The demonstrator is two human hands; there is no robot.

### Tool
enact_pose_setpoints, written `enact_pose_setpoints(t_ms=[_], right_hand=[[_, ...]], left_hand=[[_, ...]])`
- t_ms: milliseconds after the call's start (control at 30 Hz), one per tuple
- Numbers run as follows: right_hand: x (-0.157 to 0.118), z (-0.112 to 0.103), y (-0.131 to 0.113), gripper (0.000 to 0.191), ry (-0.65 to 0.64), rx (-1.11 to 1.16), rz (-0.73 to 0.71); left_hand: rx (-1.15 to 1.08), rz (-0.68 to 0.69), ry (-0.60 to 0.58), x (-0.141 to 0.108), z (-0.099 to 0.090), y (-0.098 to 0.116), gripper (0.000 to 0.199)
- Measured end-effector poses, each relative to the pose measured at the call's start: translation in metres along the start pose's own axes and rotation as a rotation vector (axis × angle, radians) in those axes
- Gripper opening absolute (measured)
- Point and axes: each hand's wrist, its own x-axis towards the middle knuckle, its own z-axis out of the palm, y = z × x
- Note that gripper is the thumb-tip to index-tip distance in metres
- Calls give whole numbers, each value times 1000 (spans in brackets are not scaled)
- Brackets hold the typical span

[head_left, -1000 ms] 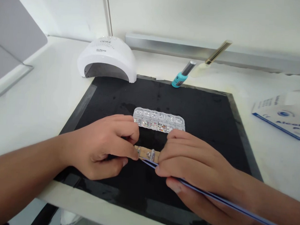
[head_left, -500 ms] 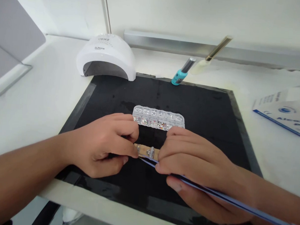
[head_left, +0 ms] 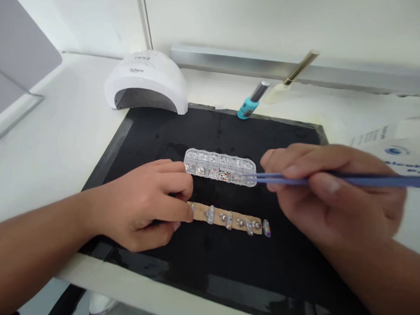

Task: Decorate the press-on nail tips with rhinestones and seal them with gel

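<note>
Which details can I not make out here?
In the head view:
Tan strip: left end covered by the left hand.
Small pieces in the clear case: too small to identify.
Blue tweezers: tips blurred, any grip unclear.
White box: cut off by picture's right edge.

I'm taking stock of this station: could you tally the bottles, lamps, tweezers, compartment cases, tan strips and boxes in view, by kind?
Bottles (teal bottle and pale bottle): 2
White lamp: 1
Blue tweezers: 1
Clear compartment case: 1
Tan strip: 1
White box: 1
Total: 7
</note>
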Motion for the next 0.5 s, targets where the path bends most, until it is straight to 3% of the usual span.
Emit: enact_pose_setpoints(t_ms=[100, 233, 500], right_hand=[[7, 1, 16, 15, 205, 193, 14], [10, -1, 29, 17, 313, 209, 14], [5, 3, 45, 6, 370, 168, -42]], left_hand=[[-76, -2, 66, -3, 0, 0, 21], [-197, -34, 271, -8, -2, -1, 20], [-61, -140, 380, -6, -3, -11, 21]])
